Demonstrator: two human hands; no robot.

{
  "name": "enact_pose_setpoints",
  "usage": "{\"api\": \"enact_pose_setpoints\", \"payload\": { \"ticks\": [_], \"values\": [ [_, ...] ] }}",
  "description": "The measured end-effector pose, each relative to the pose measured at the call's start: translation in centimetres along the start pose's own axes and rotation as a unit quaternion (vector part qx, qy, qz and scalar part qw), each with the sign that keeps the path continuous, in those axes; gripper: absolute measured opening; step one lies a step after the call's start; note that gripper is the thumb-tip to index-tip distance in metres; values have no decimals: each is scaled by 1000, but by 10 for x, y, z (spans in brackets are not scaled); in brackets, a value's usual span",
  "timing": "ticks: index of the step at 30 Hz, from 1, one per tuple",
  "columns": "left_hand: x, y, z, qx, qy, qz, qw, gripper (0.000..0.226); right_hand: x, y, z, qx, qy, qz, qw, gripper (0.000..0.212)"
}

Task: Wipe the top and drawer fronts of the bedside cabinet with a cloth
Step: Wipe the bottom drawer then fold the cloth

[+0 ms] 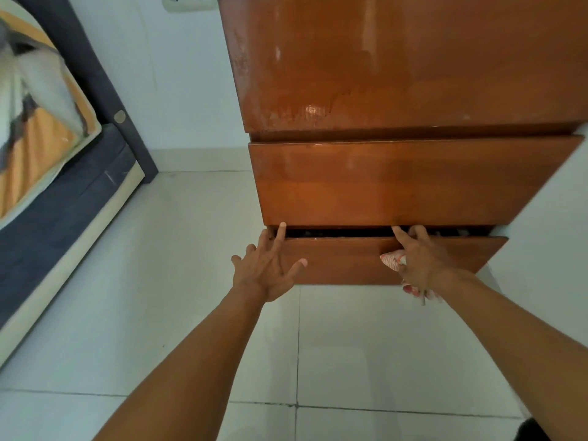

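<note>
- Your left hand [267,268], fingers spread, rests on the 9 o'clock end of the bottom drawer [343,262], forefinger at its top edge.
- Your right hand [420,259] bunches the cloth [393,261] against that front toward 3 o'clock, forefinger stretched to the gap above.

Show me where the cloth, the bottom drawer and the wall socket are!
cloth [393,261]: head view, its patterned corner.
bottom drawer [343,263]: head view, bare front panel.
wall socket [184,2]: head view, its white plate.
</note>
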State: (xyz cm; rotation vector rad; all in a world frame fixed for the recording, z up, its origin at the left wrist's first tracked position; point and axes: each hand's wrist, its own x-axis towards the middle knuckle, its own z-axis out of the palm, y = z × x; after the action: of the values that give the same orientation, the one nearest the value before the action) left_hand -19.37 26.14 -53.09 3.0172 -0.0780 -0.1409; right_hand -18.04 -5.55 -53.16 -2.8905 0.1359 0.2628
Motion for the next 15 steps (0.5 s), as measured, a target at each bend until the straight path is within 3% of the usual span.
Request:
{"api": "enact_pose_setpoints", "payload": {
  "ticks": [5, 7, 10, 12, 15],
  "values": [
    [-4, 5, -5, -1, -9, -9, 1000, 98, -12, -8, -21, 12, -60, -1, 998, 82],
    [-5, 6, -6, -4, -11, -13, 1000, 100, -22, -19, -29, 35, -62, -12, 997, 69],
    [-7, 5, -8, -9, -9, -14, 1000, 96, -34, -45, -38, 112, 26, -53, 992, 52],
    [-8, 2, -9, 0, -6, -11, 1000, 94, -39, -74, -42, 184, 117, -110, 970, 44],
    [-9, -4, -8, 20, -14, 1, 1000, 86, -33, -123, -27, 197, 178, -189, 945, 47]
  ]
}}
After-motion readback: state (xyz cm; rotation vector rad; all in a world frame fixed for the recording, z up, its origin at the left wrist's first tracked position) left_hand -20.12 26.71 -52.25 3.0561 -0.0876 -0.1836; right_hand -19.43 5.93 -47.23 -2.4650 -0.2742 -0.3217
